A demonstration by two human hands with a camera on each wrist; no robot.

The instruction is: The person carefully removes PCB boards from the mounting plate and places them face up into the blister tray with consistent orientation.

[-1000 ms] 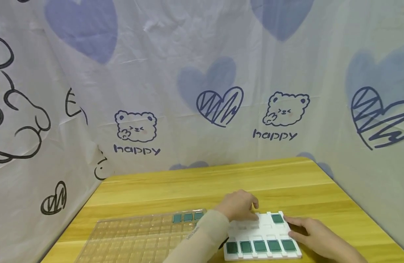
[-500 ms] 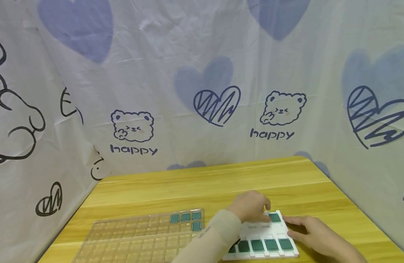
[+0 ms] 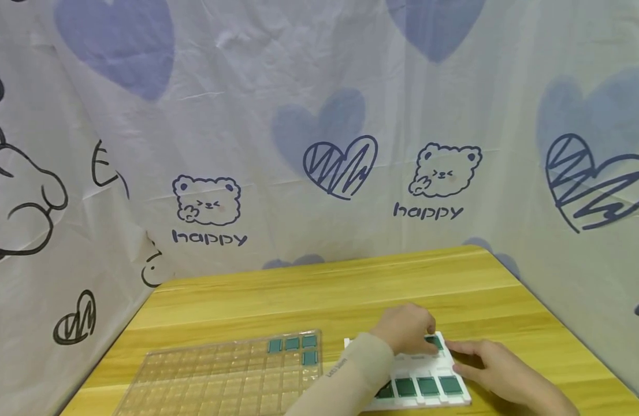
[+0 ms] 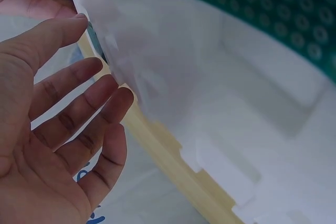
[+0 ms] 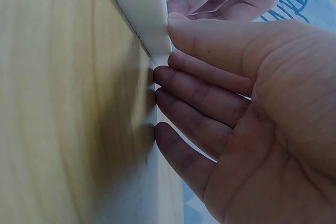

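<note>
A white slotted tray holds green square chips, several in its front row and one in its far right slot. My left hand reaches over the far row, its thumb and index finger set apart on either side of that far right chip. In the left wrist view, its other fingers are loosely bent and hold nothing. At the tray's right edge, my right hand touches the side with its thumb, its other fingers extended along the table. My left sleeve hides part of the tray.
A clear gridded tray lies to the left on the wooden table, with several green chips in its far right corner. Patterned white cloth hangs behind and along both sides of the table.
My left hand has moved right along the white tray's far row to the far right chip. My right hand has stayed at the tray's edge. The head view has shifted slightly.
</note>
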